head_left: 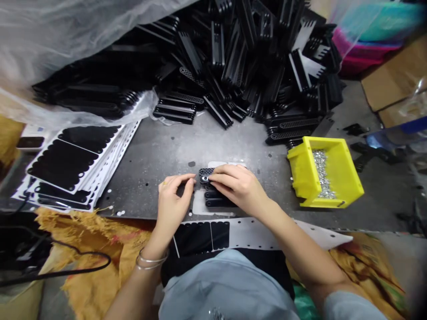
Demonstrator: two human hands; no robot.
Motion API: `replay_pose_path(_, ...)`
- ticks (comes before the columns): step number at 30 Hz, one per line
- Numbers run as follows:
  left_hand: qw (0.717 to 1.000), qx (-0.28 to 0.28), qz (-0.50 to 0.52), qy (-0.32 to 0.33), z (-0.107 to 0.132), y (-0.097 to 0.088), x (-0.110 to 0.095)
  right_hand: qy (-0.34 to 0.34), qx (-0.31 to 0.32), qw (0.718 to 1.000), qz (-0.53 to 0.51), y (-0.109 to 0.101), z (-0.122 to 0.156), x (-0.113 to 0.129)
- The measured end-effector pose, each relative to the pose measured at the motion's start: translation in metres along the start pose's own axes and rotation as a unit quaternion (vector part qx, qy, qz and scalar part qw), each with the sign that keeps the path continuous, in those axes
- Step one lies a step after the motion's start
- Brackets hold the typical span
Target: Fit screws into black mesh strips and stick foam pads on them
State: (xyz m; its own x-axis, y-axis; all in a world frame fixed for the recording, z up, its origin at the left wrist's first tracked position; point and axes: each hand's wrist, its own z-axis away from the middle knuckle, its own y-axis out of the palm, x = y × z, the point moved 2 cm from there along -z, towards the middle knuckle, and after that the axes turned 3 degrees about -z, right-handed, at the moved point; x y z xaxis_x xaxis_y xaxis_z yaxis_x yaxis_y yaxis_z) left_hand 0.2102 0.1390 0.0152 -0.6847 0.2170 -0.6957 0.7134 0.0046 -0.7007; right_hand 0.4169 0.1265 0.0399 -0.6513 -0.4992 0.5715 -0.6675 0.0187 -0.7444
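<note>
My right hand is over a short stack of black plastic strips at the table's front middle. Its thumb and fingers close on the upper black strip, which has a mesh pattern and rounded end. A small shiny metal piece shows by those fingertips. Just left of the strip's end, my left hand has thumb and forefinger tips pressed together; whatever they pinch, if anything, is too small to make out. The strips' right ends are hidden under my right hand.
A yellow bin with small metal pieces stands to the right. Behind lies a big heap of black plastic parts. Black sticker sheets are stacked at left, and another sheet lies at the front edge. Plastic film hangs upper left.
</note>
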Motion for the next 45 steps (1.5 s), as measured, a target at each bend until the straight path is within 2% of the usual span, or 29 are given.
replay_pose_path(3,0.998,0.045,0.046,-0.02,-0.009,0.003,0.007,-0.016,0.026,0.999,-0.026,0.006,-0.009,-0.007)
replay_pose_path(12,0.996,0.039,0.066,-0.047,-0.013,0.011,0.004,0.009,0.04,0.998,-0.054,0.003,-0.008,-0.005)
replay_pose_path(23,0.994,0.048,0.082,-0.048,-0.02,0.013,0.003,-0.005,0.029,0.996,-0.089,0.001,-0.006,-0.009)
replay_pose_path(31,0.993,0.055,0.076,-0.066,-0.02,0.013,0.002,0.012,0.038,0.997,-0.072,0.005,-0.009,-0.006)
replay_pose_path(35,0.994,0.05,0.07,-0.071,-0.02,0.014,0.001,0.025,0.049,0.997,-0.045,-0.007,-0.003,-0.005)
replay_pose_path(41,0.993,0.049,0.073,-0.074,-0.02,0.013,0.002,0.159,-0.01,0.981,-0.106,-0.041,0.024,-0.026)
replay_pose_path(45,0.994,0.047,0.07,-0.073,-0.02,0.014,0.003,0.145,-0.034,0.982,-0.12,-0.039,0.03,-0.033)
